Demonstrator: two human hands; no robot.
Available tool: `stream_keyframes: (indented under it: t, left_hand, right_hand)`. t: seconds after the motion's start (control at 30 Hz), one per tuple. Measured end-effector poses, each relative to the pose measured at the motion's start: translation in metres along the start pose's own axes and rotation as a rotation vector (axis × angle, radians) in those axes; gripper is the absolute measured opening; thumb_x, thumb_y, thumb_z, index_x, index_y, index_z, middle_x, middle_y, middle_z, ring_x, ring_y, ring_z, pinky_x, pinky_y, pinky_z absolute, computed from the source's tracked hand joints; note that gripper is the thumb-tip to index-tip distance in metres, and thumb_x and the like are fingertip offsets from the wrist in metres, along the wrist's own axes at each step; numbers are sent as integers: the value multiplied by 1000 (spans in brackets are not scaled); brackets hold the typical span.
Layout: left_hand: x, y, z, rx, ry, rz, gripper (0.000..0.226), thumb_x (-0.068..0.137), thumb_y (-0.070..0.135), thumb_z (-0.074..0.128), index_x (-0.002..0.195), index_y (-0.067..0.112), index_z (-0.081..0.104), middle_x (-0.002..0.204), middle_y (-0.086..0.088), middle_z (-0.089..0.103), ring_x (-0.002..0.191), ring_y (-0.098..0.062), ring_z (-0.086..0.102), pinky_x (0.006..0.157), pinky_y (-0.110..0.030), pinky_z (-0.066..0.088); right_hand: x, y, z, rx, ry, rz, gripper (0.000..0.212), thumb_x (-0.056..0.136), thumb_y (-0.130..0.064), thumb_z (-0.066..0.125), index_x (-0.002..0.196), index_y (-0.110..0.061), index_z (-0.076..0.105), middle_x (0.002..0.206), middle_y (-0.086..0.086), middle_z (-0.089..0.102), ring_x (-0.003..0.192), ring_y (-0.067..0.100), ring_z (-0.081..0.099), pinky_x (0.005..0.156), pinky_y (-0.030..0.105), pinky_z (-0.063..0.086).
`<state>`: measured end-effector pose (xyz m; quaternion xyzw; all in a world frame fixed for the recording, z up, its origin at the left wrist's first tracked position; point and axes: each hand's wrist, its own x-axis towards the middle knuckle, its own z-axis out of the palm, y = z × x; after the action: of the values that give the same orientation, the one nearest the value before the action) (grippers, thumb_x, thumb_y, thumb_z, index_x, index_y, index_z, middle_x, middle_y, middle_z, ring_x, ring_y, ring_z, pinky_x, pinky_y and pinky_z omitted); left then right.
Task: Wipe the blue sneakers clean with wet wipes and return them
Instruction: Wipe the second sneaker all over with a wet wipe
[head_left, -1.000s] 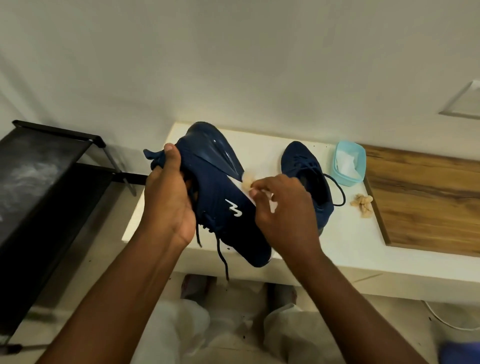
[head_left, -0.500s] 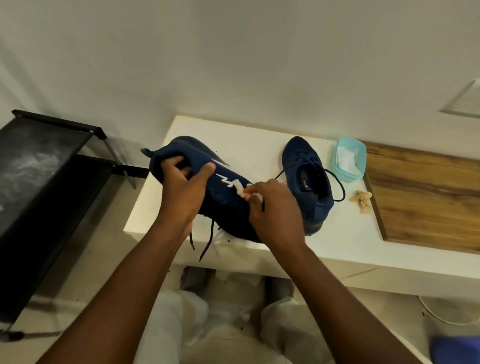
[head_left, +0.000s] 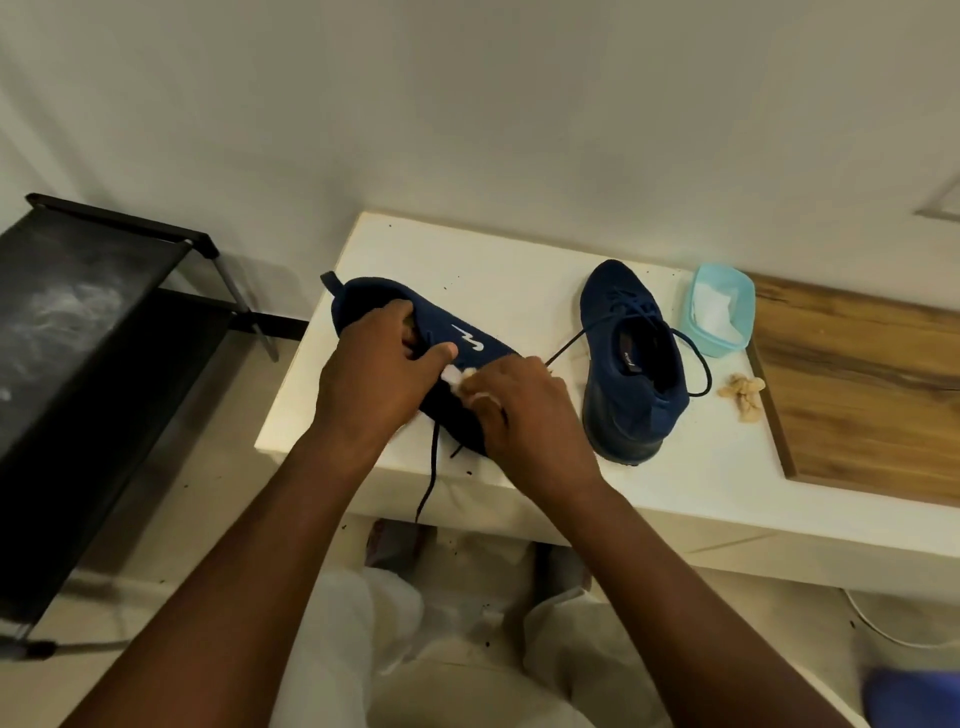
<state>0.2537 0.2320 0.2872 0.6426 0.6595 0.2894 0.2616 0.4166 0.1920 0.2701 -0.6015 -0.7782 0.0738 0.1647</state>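
wiping step: your left hand (head_left: 374, 379) grips the shoe (head_left: 441, 319) collar, right hand (head_left: 524, 410) pinches the wipe (head_left: 460, 376) beside the left thumb; next, scrub toeward.

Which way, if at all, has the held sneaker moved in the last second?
Yes: the held sneaker has dropped toward the table, sole now turned away from view.

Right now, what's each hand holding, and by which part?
Left hand grips the logo sneaker at its collar, fingers in the opening. Right hand pinches a crumpled wet wipe, pressed to the sneaker's side.
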Motion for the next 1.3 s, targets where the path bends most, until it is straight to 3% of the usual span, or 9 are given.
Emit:
stream_keyframes:
  t: [0.2,0.4,0.6,0.77,0.9,1.0,1.1,1.2,1.3]
  left_hand:
    - [4,-5,4,223,-13,12,34,90,62,60,105,33,68,130,3,56,131,-26,38,99,-44,30]
    - [11,-8,13,171,-71,25,27,98,54,53,83,31,55,78,14,53,96,-18,51,85,-35,21]
    - [12,-17,13,94,-65,35,30,97,59,51,85,31,54,85,12,59,99,-18,51,90,-40,29]
    - [17,-14,13,5,-99,-47,36,93,65,52,108,31,54,101,16,61,96,-11,54,102,-48,37]
    - [19,-12,13,60,-119,-52,43,99,60,45,71,28,48,74,9,58,78,-16,57,100,-49,35]
    - [19,-6,15,-9,-98,-79,47,101,53,46,65,23,46,66,4,55,73,-19,57,99,-49,37]
    - [18,-6,19,-119,-108,-128,46,102,50,46,70,19,59,66,6,56,71,-16,55,92,-52,42]
    - [16,-10,19,-246,-107,-190,48,99,48,52,71,10,58,63,3,53,68,-20,54,84,-53,44]
    - [15,-11,20,-303,-104,-235,46,97,49,55,77,9,63,63,4,58,73,-22,58,92,-58,46]
  right_hand:
    - [9,36,-5,19,85,212,38,88,-10,51,119,-26,66,102,5,67,99,28,56,85,44,51]
    - [11,-7,9,169,28,106,27,93,-5,53,109,-16,71,94,6,64,84,24,60,70,31,50]
    - [14,24,-1,135,43,181,28,90,0,56,104,-15,76,100,8,69,91,26,63,80,36,51]
    - [17,6,1,315,23,199,23,95,-8,57,110,-16,72,106,3,68,93,14,59,73,11,40]
    - [18,7,-5,326,-4,149,24,94,-8,58,110,-18,74,107,3,70,95,17,63,84,26,51]
    - [29,10,-5,478,105,287,26,95,-13,61,118,-20,72,116,-3,71,103,10,62,94,26,51]
    - [30,-9,-1,431,125,107,26,98,-13,57,121,-18,69,112,1,68,96,6,56,88,17,46]
    - [25,5,-5,223,-16,56,23,96,-8,57,111,-12,74,101,10,68,91,23,63,83,35,52]
    - [19,31,-16,194,-172,205,27,90,-5,62,109,-18,77,107,4,72,98,21,65,85,25,49]
